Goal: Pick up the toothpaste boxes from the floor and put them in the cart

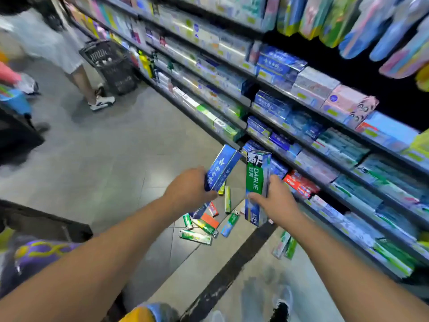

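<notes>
My left hand grips a blue toothpaste box by its lower end, well above the floor. My right hand holds a green and white Darlie toothpaste box upright, fingers wrapped round its middle. Below my hands, several toothpaste boxes lie scattered on the grey floor, green, blue and orange. Two more boxes lie near the foot of the shelf. A dark cart edge shows at the lower left, partly hidden by my left arm.
Store shelves packed with toothpaste run along the right side. A person stands up the aisle beside a black shopping basket. A dark strip crosses the floor tiles. My shoes show at the bottom.
</notes>
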A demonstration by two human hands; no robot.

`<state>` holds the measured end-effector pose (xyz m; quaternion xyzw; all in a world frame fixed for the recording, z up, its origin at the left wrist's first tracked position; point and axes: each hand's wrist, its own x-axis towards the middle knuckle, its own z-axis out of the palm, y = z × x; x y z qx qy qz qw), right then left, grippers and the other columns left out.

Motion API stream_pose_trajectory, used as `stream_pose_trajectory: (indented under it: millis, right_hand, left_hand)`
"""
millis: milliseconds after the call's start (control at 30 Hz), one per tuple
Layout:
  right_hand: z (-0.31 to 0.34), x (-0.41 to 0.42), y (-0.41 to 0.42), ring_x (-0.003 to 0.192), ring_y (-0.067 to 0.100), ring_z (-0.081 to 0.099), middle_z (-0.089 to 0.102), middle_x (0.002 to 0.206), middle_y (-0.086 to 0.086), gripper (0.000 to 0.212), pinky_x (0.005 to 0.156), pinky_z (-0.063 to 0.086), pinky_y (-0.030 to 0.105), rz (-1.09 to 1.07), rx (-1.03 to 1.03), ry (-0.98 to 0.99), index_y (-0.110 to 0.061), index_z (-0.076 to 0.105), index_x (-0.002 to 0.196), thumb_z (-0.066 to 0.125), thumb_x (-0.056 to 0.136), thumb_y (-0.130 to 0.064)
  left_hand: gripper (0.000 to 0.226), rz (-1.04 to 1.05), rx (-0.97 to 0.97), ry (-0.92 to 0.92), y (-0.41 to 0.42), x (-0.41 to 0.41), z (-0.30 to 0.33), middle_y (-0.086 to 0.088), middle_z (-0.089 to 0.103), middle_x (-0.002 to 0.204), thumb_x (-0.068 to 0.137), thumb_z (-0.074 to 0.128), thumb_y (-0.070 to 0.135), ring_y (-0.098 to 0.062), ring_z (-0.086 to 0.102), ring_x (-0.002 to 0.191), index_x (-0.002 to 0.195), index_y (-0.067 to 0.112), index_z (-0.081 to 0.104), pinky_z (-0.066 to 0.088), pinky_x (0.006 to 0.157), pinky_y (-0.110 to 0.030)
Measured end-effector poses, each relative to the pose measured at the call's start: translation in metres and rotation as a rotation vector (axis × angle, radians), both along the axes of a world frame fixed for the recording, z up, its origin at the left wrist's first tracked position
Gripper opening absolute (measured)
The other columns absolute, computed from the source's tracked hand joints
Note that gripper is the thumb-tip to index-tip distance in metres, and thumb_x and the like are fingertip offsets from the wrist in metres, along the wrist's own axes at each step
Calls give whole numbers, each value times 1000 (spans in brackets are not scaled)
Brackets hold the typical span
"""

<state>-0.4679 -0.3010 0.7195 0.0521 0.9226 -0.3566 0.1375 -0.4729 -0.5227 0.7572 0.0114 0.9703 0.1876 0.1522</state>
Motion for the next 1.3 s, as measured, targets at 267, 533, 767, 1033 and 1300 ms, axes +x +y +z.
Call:
stream_pose_trajectory:
  millis: [267, 533, 767, 1033, 1300]
  right_hand:
    - [81, 66, 114, 93, 22, 57, 55, 99, 0, 39, 68, 37, 32, -254, -29, 53, -16, 43, 101, 72, 85, -36]
    - [93, 191, 300, 97, 26, 59, 62, 103, 6, 40, 70, 42, 35, -606, -7, 23, -12, 46, 100, 72, 84, -38]
    - [108, 333, 473, 85, 21, 59, 60, 92, 1, 42, 69, 46, 34, -930, -13, 4, -10, 46, 98, 74, 82, -38]
    - [114, 486, 611, 82, 18, 60, 64, 95, 3, 33, 67, 45, 32, -1246, -91, 16, -15, 51, 97, 71, 79, -33]
    - [101, 565, 715, 89, 26, 59, 61, 103, 8, 35, 66, 44, 35, -1494, -75, -34, -13, 47, 101, 71, 82, -30]
  left_hand:
    - [34, -303, 13, 116, 129, 9, 71, 8, 46, 71, 81, 72, 40, -18, 48, 71, 76, 25, 41, 30, 59, -29]
    - [32, -632, 56, 14, 350, 58, 65, -2, 63, 87, 80, 72, 43, -22, 63, 82, 90, 20, 54, 43, 62, -29]
    - [35, -958, 73, -9, 566, 162, 65, -4, 64, 95, 79, 68, 48, -26, 63, 95, 94, 22, 51, 46, 69, -33]
    - [48, -1179, 101, 52, 765, 276, 75, -4, 62, 86, 75, 67, 58, -25, 63, 86, 89, 16, 49, 49, 71, -37]
    - [46, -1370, 135, 14, 913, 350, 61, 5, 49, 77, 78, 69, 56, -17, 50, 71, 76, 23, 38, 28, 51, -28]
